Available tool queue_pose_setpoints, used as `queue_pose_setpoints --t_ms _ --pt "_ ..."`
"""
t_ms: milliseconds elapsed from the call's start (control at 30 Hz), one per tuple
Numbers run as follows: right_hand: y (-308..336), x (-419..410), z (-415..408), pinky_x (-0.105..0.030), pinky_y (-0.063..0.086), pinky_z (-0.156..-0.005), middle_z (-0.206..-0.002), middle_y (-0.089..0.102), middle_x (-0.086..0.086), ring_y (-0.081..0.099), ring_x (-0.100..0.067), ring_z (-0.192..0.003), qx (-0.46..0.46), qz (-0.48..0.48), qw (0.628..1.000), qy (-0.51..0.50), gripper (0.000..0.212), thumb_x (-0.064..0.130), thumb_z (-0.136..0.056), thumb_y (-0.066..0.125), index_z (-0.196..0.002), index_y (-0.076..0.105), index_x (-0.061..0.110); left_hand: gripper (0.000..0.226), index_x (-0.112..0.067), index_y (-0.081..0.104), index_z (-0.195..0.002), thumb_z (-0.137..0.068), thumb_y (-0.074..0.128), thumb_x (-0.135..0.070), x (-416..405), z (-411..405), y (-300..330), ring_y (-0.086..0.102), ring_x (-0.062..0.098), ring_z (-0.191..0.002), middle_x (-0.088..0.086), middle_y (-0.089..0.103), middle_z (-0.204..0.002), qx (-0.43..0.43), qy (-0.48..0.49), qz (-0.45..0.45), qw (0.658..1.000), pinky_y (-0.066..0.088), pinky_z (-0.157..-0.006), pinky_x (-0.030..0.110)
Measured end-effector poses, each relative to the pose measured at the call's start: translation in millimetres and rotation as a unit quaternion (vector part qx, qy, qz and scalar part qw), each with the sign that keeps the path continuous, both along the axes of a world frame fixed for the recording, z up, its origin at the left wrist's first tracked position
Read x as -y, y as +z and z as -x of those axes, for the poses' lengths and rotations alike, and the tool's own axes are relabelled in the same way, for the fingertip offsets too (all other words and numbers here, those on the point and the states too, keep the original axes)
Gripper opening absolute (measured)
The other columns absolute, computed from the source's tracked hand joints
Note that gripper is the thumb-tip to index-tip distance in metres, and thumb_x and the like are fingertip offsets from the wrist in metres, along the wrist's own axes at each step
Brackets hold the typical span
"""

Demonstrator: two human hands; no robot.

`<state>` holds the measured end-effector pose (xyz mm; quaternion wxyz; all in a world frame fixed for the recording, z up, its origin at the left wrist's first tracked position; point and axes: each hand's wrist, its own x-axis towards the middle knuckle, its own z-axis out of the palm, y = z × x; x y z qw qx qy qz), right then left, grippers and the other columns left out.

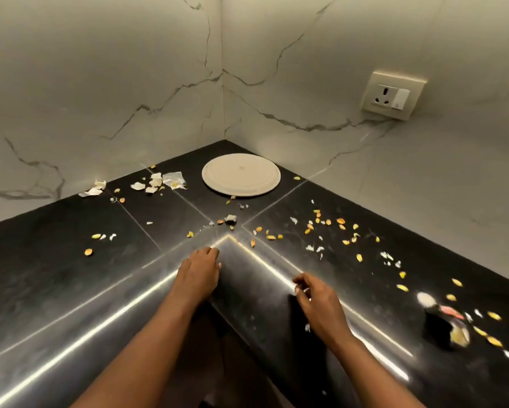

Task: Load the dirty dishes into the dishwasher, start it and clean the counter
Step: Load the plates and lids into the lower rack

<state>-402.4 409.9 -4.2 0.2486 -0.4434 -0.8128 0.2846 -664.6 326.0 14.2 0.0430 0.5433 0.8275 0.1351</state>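
A round cream plate (241, 174) lies flat near the back corner of the black stone counter (56, 260). Yellow and orange food bits (325, 223) and white scraps (153, 184) are scattered over the counter on both sides of the corner. My left hand (199, 270) rests palm down on the counter's rounded inner corner edge, fingers bent and holding nothing. My right hand (316, 301) hovers over the right front edge with its fingertips curled together on what looks like a small white scrap; it is blurred.
A dark, blurred object with red and yellow bits (443, 328) sits at the right, with a small white disc (424, 298) beside it. Marble-look walls close off the corner, and a wall socket with a switch (393, 95) is on the right wall.
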Motion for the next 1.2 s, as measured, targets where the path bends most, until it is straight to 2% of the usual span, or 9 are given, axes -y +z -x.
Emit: queue_pose_setpoints --t_ms 300,467,567,733,833,967,1067,1133,1200 --pt "16 -101 101 -0.026 0.043 -0.08 -0.111 0.06 0.005 0.059 -0.015 -0.1 0.079 -0.034 0.996 0.026 0.029 0.021 -0.09 0.063 -0.119 0.06 0.021 0.044 -0.007 0.042 -0.133 -0.093 0.052 -0.021 -123 83 15 0.041 0.035 -0.121 0.015 0.045 -0.136 0.038 0.049 0.002 0.998 0.036 -0.099 0.043" --pt "21 -153 172 -0.039 0.045 -0.094 -0.125 0.054 -0.005 0.052 -0.025 -0.112 0.131 -0.102 0.983 0.073 0.043 0.025 -0.091 0.062 -0.132 0.053 0.015 0.083 -0.006 0.027 -0.142 -0.081 0.071 -0.039 -185 139 22 0.026 0.04 -0.135 0.018 0.027 -0.148 0.066 0.068 0.119 0.988 0.032 -0.106 0.055" --pt "23 -183 208 -0.04 0.041 -0.098 -0.134 0.049 -0.008 0.047 -0.031 -0.117 0.169 -0.146 0.971 0.083 0.053 0.028 -0.09 0.063 -0.138 0.047 0.016 0.102 -0.011 0.004 -0.151 -0.081 0.071 -0.044 -203 158 13 -0.002 0.045 -0.143 0.017 -0.006 -0.158 0.097 0.045 0.247 0.963 0.017 -0.108 0.066" --pt "15 -231 251 -0.046 0.021 -0.113 -0.158 0.017 -0.014 0.016 -0.035 -0.144 0.259 -0.152 0.948 0.104 0.074 0.039 -0.09 0.063 -0.152 0.024 0.029 0.099 -0.013 -0.011 -0.151 -0.089 0.061 -0.043 -208 162 1 -0.018 0.047 -0.14 0.018 -0.027 -0.154 0.121 0.018 0.308 0.943 0.008 -0.108 0.07" --pt "11 -268 269 -0.056 0.007 -0.116 -0.162 -0.004 -0.013 -0.006 -0.038 -0.147 0.349 -0.125 0.914 0.164 0.082 0.05 -0.091 0.056 -0.153 0.003 0.04 0.097 -0.013 -0.017 -0.149 -0.093 0.058 -0.038 -213 158 4 -0.023 0.047 -0.138 0.018 -0.032 -0.151 0.132 0.031 0.335 0.932 0.006 -0.108 0.071" --pt "0 -292 277 -0.062 0.023 -0.11 -0.158 0.009 -0.025 0.013 -0.05 -0.143 0.397 -0.195 0.869 0.223 0.067 0.05 -0.1 0.034 -0.155 0.004 0.028 0.097 -0.014 -0.02 -0.149 -0.093 0.057 -0.035 -220 156 4 -0.025 0.046 -0.138 0.017 -0.035 -0.15 0.131 0.051 0.364 0.921 0.005 -0.108 0.07" --pt "-7 -294 283 -0.061 0.051 -0.08 -0.13 0.049 -0.038 0.052 -0.06 -0.111 0.4 -0.354 0.812 0.234 0.059 0.039 -0.098 0.043 -0.147 0.031 0.007 0.097 -0.015 -0.021 -0.148 -0.094 0.056 -0.035 -224 157 5 -0.027 0.045 -0.137 0.017 -0.035 -0.15 0.125 0.056 0.38 0.915 0.004 -0.109 0.069" --pt "-10 -294 287 -0.056 0.055 -0.07 -0.118 0.057 -0.04 0.059 -0.059 -0.097 0.4 -0.433 0.774 0.231 0.058 0.032 -0.095 0.053 -0.14 0.034 0.002 0.097 -0.015 -0.022 -0.148 -0.094 0.056 -0.036 -224 157 6 -0.027 0.045 -0.137 0.016 -0.036 -0.15 0.119 0.055 0.386 0.913 0.005 -0.109 0.069" --pt "0 -293 293 -0.051 0.055 -0.068 -0.113 0.06 -0.038 0.063 -0.055 -0.091 0.389 -0.476 0.757 0.22 0.045 0.024 -0.097 0.04 -0.136 0.038 0.001 0.097 -0.016 -0.023 -0.147 -0.094 0.055 -0.038 -223 157 7 -0.028 0.044 -0.137 0.016 -0.037 -0.149 0.115 0.053 0.389 0.912 0.005 -0.109 0.068"
